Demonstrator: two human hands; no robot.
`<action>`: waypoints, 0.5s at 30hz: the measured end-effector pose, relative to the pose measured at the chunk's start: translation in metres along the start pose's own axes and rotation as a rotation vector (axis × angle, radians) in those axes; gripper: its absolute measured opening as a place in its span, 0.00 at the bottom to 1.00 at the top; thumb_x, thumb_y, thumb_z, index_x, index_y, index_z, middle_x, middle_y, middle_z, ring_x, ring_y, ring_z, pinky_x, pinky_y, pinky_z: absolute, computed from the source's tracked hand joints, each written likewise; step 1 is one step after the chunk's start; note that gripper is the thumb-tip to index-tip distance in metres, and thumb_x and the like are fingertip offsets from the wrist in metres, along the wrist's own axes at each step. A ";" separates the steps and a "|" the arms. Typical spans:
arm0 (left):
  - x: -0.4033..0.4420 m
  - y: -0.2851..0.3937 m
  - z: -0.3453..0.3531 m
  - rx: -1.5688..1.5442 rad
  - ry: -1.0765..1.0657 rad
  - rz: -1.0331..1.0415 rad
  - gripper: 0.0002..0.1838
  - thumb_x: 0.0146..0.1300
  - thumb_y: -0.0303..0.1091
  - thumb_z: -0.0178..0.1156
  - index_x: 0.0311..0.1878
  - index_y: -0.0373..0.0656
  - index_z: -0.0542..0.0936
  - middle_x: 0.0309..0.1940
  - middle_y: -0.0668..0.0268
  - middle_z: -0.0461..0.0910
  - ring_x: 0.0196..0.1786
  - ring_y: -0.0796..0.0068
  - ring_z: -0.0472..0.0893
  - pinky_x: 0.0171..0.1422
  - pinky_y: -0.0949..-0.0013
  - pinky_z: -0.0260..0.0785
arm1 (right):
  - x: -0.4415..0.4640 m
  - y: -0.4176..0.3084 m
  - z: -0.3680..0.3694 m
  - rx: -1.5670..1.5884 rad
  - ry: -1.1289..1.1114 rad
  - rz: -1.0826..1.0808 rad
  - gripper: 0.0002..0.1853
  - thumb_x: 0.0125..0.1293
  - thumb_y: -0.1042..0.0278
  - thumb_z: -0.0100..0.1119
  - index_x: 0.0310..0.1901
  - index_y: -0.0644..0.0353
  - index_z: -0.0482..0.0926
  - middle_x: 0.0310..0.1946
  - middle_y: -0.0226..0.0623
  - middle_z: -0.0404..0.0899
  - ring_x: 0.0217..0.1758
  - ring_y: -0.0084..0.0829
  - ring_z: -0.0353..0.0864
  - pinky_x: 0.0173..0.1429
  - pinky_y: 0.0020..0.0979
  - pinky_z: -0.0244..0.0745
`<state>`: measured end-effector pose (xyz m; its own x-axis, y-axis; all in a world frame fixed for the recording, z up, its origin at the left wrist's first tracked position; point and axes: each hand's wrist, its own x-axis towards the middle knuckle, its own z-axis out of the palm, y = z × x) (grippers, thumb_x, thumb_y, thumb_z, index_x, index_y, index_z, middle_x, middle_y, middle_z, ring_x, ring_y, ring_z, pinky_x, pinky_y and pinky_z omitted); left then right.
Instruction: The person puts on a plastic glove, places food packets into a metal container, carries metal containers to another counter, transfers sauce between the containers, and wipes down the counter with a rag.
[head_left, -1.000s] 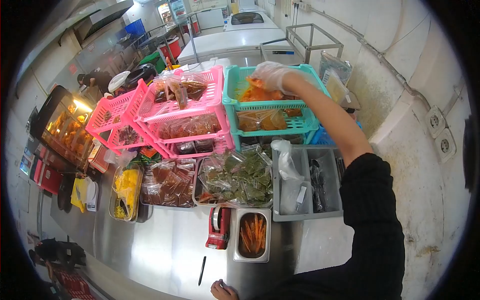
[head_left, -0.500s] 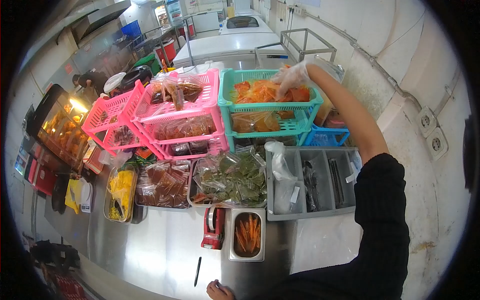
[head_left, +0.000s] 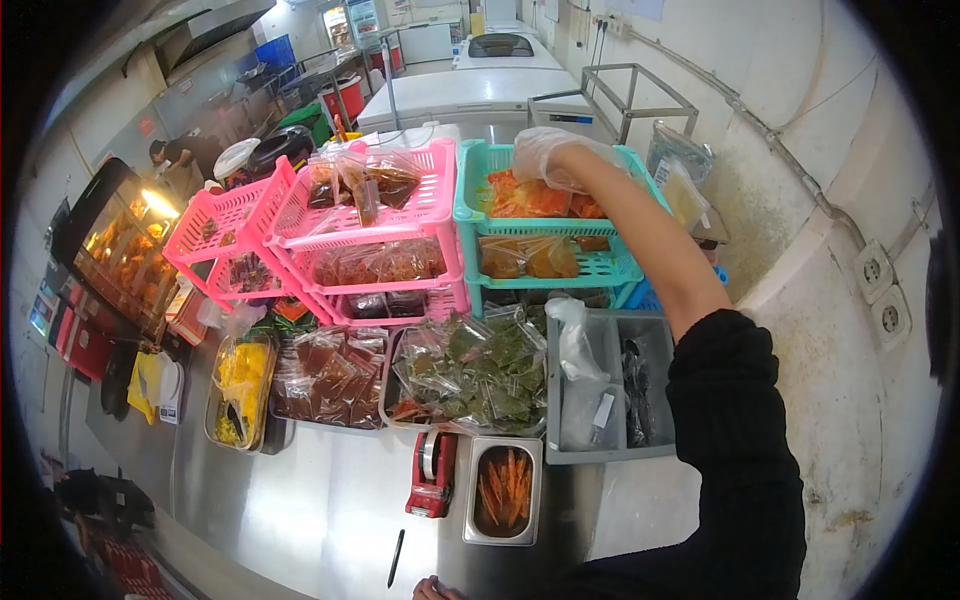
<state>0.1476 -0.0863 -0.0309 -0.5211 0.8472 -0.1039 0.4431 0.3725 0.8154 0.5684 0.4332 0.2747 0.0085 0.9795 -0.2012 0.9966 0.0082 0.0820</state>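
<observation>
My right hand (head_left: 556, 157), in a clear plastic glove, reaches into the upper tier of the teal basket rack (head_left: 463, 207). It touches or hovers just over bags of orange-red food (head_left: 528, 197); its fingertips are hidden behind the hand and wrist, so its grip does not show. Bags of brownish food (head_left: 528, 258) lie on the tier below. At the bottom edge, my left hand (head_left: 432, 589) rests by the steel counter with its fingers curled, mostly cut off by the frame. Near it lies a black pen (head_left: 396, 558).
A red tape dispenser (head_left: 431, 475) stands beside a steel pan (head_left: 470, 535) of orange strips. Behind are bagged green leaves (head_left: 468, 365), brown sauce packets (head_left: 330, 372), a grey cutlery bin (head_left: 553, 440) and pink baskets (head_left: 365, 238). A co-worker (head_left: 185, 160) is at far left.
My right hand has moved left and slightly back within the upper teal basket, and the forearm now covers part of the grey bin. The view has shifted; my left hand shows less.
</observation>
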 end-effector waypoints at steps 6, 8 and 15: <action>0.001 -0.002 -0.004 0.016 0.005 0.051 0.17 0.46 0.24 0.51 0.44 0.36 0.72 0.39 0.53 0.71 0.45 0.56 0.70 0.49 0.59 0.61 | -0.053 -0.039 -0.025 0.402 -0.108 0.341 0.24 0.46 0.57 0.60 0.46 0.60 0.76 0.48 0.42 0.75 0.43 0.41 0.77 0.45 0.36 0.72; 0.001 0.010 -0.009 0.427 -0.023 0.457 0.17 0.46 0.23 0.51 0.44 0.36 0.72 0.39 0.52 0.71 0.44 0.54 0.70 0.49 0.58 0.61 | -0.047 -0.039 -0.025 0.363 -0.129 0.422 0.24 0.47 0.57 0.60 0.46 0.60 0.76 0.47 0.41 0.75 0.42 0.40 0.77 0.44 0.36 0.72; 0.001 0.023 -0.011 0.375 -0.059 0.347 0.16 0.46 0.23 0.51 0.43 0.35 0.73 0.39 0.51 0.71 0.43 0.51 0.69 0.50 0.57 0.60 | 0.006 -0.006 -0.046 0.141 0.132 -0.247 0.23 0.42 0.61 0.62 0.43 0.60 0.77 0.36 0.42 0.79 0.37 0.38 0.78 0.39 0.35 0.73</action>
<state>0.1496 -0.0814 -0.0056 -0.2596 0.9610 0.0957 0.8192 0.1667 0.5487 0.5590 0.4488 0.3181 -0.2373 0.9690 -0.0687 0.9687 0.2307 -0.0914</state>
